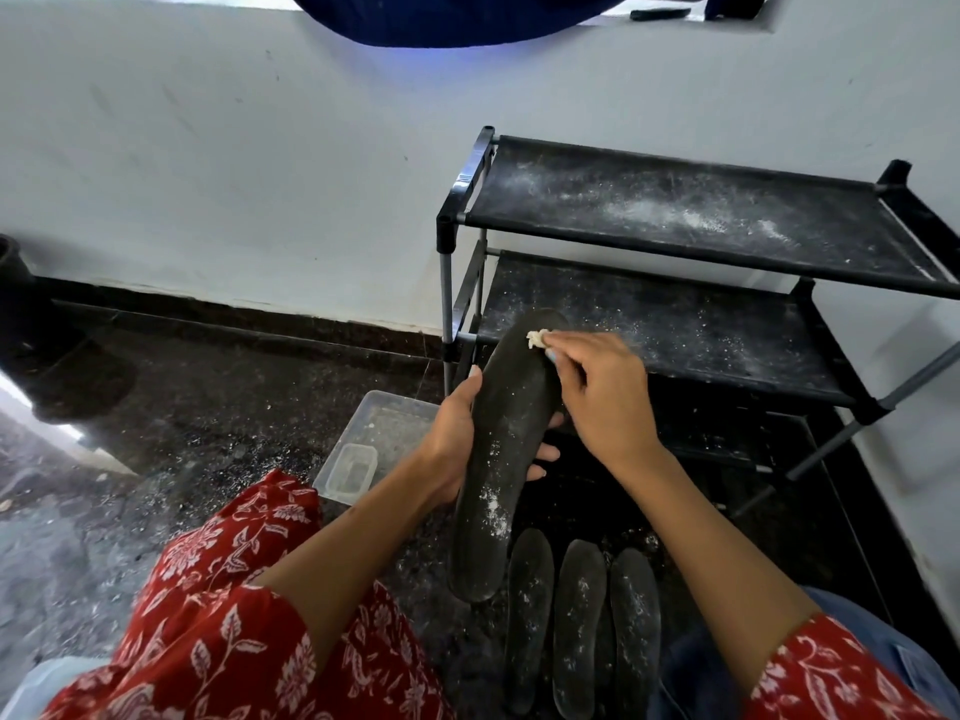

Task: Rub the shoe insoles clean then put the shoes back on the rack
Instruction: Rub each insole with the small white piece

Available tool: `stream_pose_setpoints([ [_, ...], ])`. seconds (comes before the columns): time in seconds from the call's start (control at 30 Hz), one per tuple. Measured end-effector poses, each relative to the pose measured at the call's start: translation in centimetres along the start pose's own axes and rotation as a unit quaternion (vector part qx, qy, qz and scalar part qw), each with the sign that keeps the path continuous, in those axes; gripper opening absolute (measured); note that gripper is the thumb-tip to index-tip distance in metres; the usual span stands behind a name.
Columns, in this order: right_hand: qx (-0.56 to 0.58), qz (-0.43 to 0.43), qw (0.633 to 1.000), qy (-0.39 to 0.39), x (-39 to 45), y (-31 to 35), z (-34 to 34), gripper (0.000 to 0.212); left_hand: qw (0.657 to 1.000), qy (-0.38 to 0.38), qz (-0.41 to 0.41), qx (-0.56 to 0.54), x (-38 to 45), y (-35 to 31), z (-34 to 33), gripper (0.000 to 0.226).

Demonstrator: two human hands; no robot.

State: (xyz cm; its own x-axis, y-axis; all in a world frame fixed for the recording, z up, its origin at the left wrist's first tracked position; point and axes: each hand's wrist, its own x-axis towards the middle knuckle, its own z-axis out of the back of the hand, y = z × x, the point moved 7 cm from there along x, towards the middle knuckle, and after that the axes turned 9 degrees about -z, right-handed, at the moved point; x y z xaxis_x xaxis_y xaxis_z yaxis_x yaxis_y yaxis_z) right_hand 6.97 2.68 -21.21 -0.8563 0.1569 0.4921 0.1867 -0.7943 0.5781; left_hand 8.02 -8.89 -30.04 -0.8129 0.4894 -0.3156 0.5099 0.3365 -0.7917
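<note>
Four dark grey foam shoe insoles are in view: one long insole [506,449] is held up off the floor, tilted with its toe end away from the person, and three more insoles [579,623] lie side by side on the floor just below its heel end. The left hand [457,439] grips the raised insole around its middle, thumb on the near edge and fingertips showing past the far edge. The right hand [605,394] pinches one small off-white wad of cloth [537,338] against the toe end, above the left hand's grip. White powder flecks the held insole, thickest below the grip near the heel. Two clear plastic tubs [382,441], the smaller inside the larger, sit on the dark speckled stone floor [208,407] left of the grip. One black two-shelf rack [675,220], powder-dusted, stands beyond.
</note>
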Motion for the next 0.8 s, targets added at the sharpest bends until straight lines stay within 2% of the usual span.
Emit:
stream_pose_setpoints([
  [0.1, -0.039, 0.024, 0.999, -0.011, -0.6, 0.4, -0.3, 0.016, 1.000, 0.008, 0.003, -0.002, 0.0, 0.1, -0.1, 0.083],
  [0.23, -0.022, 0.019, 0.999, -0.017, -0.7, 0.7, 0.0, 0.012, 1.000, 0.011, 0.001, 0.000, -0.1, 0.0, -0.2, 0.080],
  [0.4, 0.047, 0.057, 0.994, 0.076, -2.2, 2.8, -1.5, 0.015, 0.999, -0.037, -0.013, -0.001, -0.3, -0.6, 0.2, 0.067],
  [0.43, 0.061, 0.056, 0.994, 0.065, -2.3, 2.9, -1.3, 0.016, 0.999, -0.041, -0.013, 0.002, -0.2, -0.5, 0.3, 0.067],
  [0.5, 0.068, 0.040, 0.997, -0.006, -1.5, 2.2, 0.0, 0.016, 1.000, -0.023, -0.009, 0.008, -0.2, -0.4, -0.1, 0.074],
  [0.57, 0.035, 0.009, 0.996, -0.079, -0.4, 0.8, 1.6, 0.015, 1.000, 0.002, -0.001, 0.011, -0.3, -0.1, -0.5, 0.083],
  [0.63, 0.006, -0.020, 0.994, -0.108, 0.3, -0.4, 2.6, 0.015, 1.000, 0.019, 0.010, 0.007, -0.2, 0.2, -0.6, 0.085],
  [0.7, -0.013, -0.020, 0.995, -0.095, 0.4, -0.7, 2.4, 0.015, 1.000, 0.027, 0.013, 0.010, -0.2, 0.3, -0.6, 0.085],
  [0.8, 0.000, 0.005, 1.000, -0.011, -0.2, 0.1, 0.6, 0.015, 0.999, 0.017, 0.004, 0.028, -0.1, 0.1, -0.4, 0.082],
])
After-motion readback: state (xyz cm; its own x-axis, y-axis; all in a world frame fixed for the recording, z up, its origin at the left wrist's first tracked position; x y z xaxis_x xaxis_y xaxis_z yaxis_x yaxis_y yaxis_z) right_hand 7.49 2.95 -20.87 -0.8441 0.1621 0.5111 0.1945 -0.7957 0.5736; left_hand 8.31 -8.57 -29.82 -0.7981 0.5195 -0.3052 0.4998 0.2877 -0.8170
